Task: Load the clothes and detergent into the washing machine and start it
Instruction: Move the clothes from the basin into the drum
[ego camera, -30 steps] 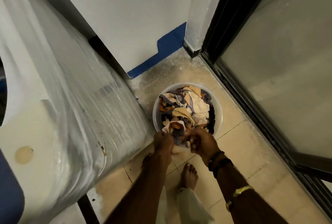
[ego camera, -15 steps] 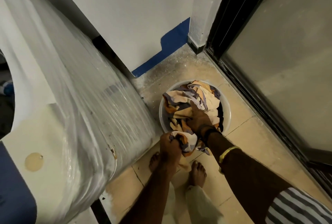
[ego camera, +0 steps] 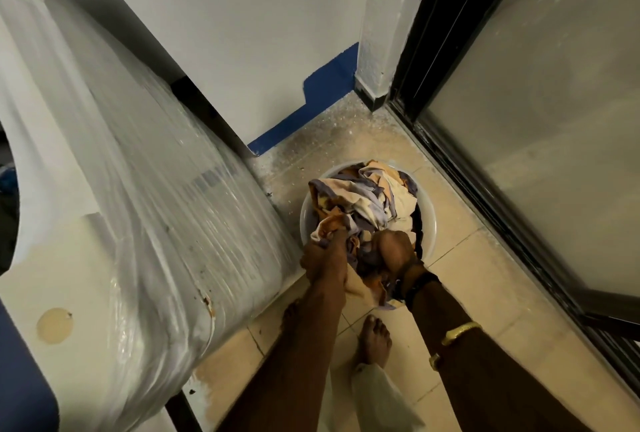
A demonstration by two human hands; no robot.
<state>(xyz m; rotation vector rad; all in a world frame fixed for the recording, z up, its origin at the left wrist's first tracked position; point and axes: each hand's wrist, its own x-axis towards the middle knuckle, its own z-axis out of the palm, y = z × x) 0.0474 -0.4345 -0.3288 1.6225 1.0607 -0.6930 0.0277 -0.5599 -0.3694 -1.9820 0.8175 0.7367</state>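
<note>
Clothes stretch from left grip toward far wall.

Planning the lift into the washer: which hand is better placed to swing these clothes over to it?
Left, probably: the left hand grips the clothes at the basin edge nearest the plastic-wrapped washing machine, while the right hand is dug into the pile farther from it.

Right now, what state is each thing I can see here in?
Round white plastic basin: on the tiled floor, heaped full.
Patterned orange, cream and purple clothes: bunched, spilling over the basin's near rim.
Left hand: grips a fold of the clothes.
Right hand: dug into the heap, fingertips hidden.
White washing machine: wrapped in clear plastic film.
</note>
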